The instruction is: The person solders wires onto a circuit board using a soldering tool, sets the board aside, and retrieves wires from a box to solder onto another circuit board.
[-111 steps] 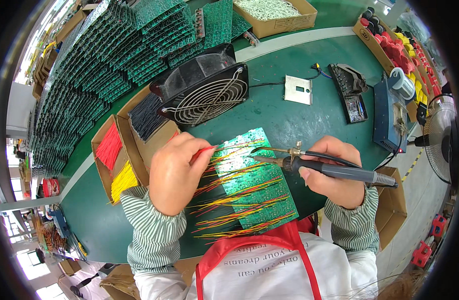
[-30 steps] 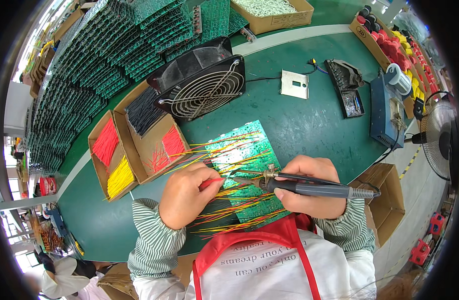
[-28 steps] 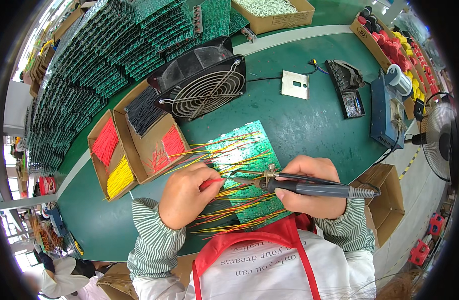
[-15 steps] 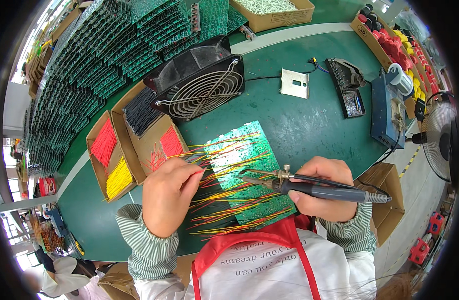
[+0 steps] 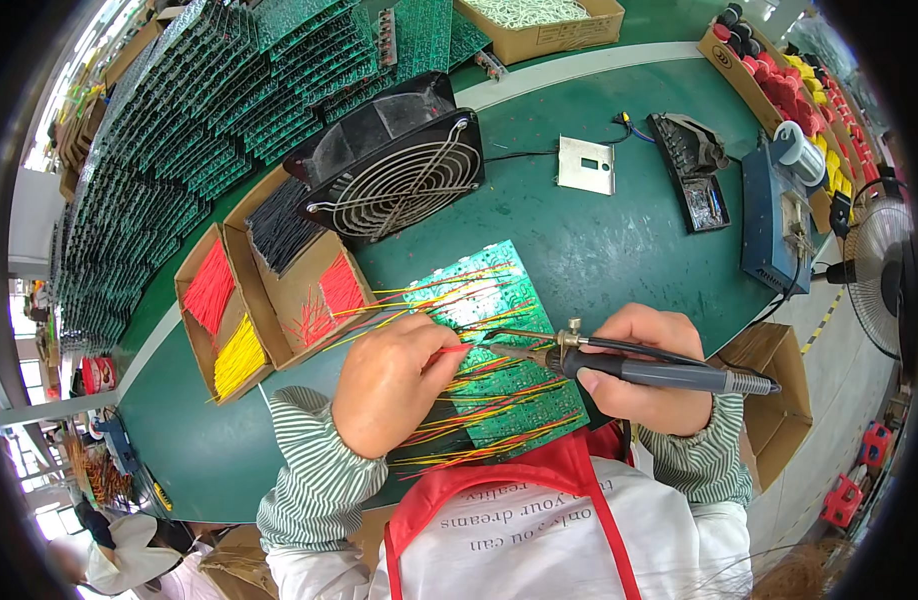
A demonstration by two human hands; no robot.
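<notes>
A green circuit board (image 5: 528, 318) lies at a slant on the bench before me, with many red, yellow and black wires (image 5: 449, 455) sticking out to its left. Between the thumb and fingertips of my left hand (image 5: 387, 385) is a red wire (image 5: 453, 349), its end over the middle of the board. My right hand (image 5: 659, 385) grips a soldering iron (image 5: 669, 374) with a thin metal feed tube clamped along it. The iron's tip points left, close to the wire's end; whether they touch I cannot tell.
Left of the board, cardboard trays (image 5: 274, 350) hold red, yellow and black wires. Behind stand a black fan (image 5: 404, 175) and stacked circuit boards (image 5: 179, 150). A metal plate (image 5: 586, 180), an iron stand (image 5: 691, 180) and a blue solder station (image 5: 774, 225) sit toward the right.
My left hand has moved right, bringing the red wire over the board near the iron's tip. My right hand with the soldering iron has hardly shifted.
</notes>
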